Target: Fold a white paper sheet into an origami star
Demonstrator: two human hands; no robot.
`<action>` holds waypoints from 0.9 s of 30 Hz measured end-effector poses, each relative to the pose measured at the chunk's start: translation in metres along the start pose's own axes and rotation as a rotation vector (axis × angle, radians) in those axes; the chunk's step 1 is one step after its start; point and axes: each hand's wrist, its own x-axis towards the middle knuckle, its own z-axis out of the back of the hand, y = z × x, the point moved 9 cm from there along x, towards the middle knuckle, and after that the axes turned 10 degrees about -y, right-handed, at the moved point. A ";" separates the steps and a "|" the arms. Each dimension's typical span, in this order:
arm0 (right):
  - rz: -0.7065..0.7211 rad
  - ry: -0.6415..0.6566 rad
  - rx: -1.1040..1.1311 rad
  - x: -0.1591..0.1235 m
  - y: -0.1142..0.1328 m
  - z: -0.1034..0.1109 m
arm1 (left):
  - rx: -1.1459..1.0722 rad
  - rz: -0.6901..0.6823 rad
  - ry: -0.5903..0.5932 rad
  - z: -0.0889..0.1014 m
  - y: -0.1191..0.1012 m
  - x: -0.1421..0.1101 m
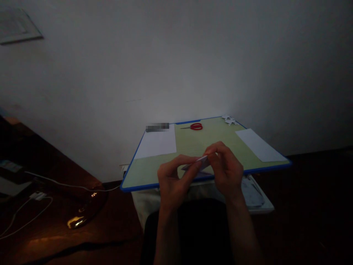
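Note:
Between my two hands is a small piece of folded white paper (203, 165), held up over the near edge of a pale green board (205, 141). My left hand (176, 178) pinches it from the left with thumb and forefinger. From the right, my right hand (226, 169) grips its upper corner, fingers bent around it. Some of the paper's folds are hidden behind my fingers. Beyond my hands, scissors (196, 126) with red handles lie on the board, blades pointing left.
White sheets lie on the board at left (157, 143) and right (260, 145). Folded paper pieces (230, 120) sit at its far right corner. A blurred dark object (157, 127) rests at the far left. Below right stands a white box (253, 195). A white cable (79, 187) runs left.

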 end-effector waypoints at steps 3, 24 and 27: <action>-0.003 -0.010 0.019 0.000 0.001 0.001 | -0.002 -0.028 0.014 -0.001 -0.004 -0.001; 0.046 -0.066 0.131 0.002 0.005 0.003 | 0.008 -0.196 0.052 -0.008 -0.023 -0.005; 0.045 -0.062 0.132 0.001 0.005 0.003 | 0.016 -0.174 0.067 -0.008 -0.020 -0.005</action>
